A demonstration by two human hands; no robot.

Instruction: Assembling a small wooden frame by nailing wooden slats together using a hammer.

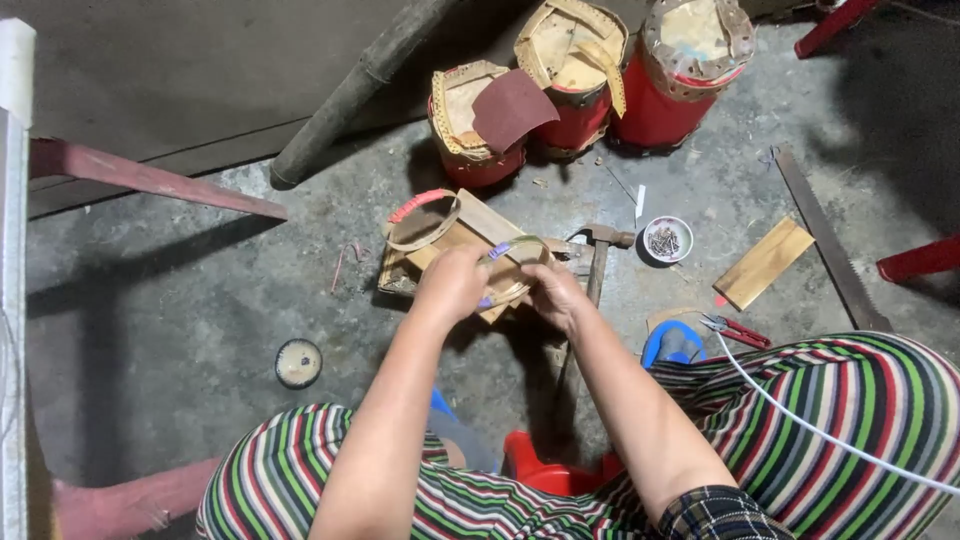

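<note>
Both hands, left hand (452, 283) and right hand (556, 292), grip a thin bent bamboo-strip hoop (508, 268) just above the flat wooden block (478, 238) on the concrete floor (200, 300); looks like hoop-forming, next needs holding the overlap tight.

The near side of the thin bamboo hoop (508, 268) is hidden behind the left hand (450, 285) and right hand (556, 294), and the fingertips are curled out of sight. The hammer (600, 250) handle runs behind the right forearm. At the top edge the two red drums (655, 100) are cut off, and the small dish (667, 239) holds bits too small to tell.
</note>
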